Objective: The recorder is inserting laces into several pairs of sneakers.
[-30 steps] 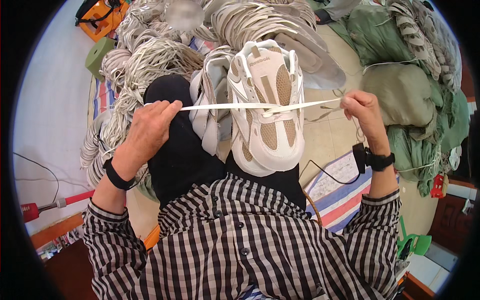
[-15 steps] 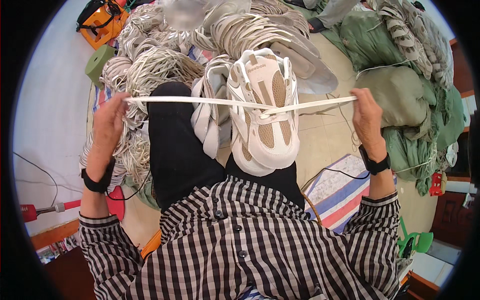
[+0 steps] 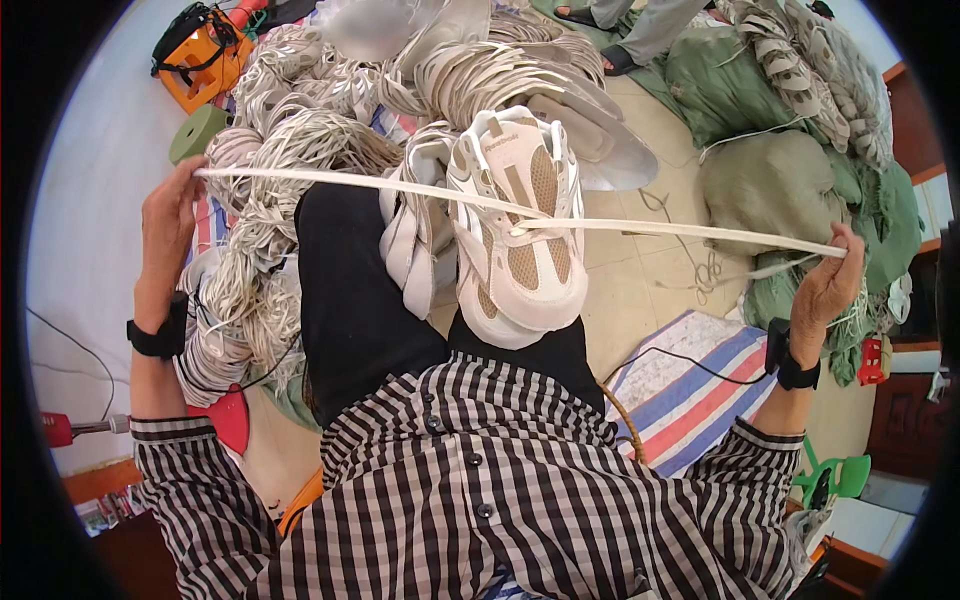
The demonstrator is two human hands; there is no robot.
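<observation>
Stacked shoe uppers (image 3: 520,240) in beige, white and tan mesh rest on my lap, toes toward me. A flat off-white shoelace (image 3: 660,229) runs through the lower eyelets of the top one and stretches out to both sides. Far out to the left, my left hand (image 3: 170,212) is closed on one end of the lace. My right hand (image 3: 832,272) pinches the other length out to the right, a loose tail trailing beside it. More folded uppers (image 3: 412,225) lie over my left thigh, next to the stack.
Bundles of shoelaces (image 3: 315,150) are heaped on the left, and a pile of uppers (image 3: 495,75) lies ahead. Green sacks (image 3: 765,180) stand to the right, near a striped sheet (image 3: 690,385). Another person's feet (image 3: 617,58) show at the far side.
Both hands have moved outward, the left slightly up and the right down, drawing longer lengths of lace from the upper. The stack has shifted slightly left.
</observation>
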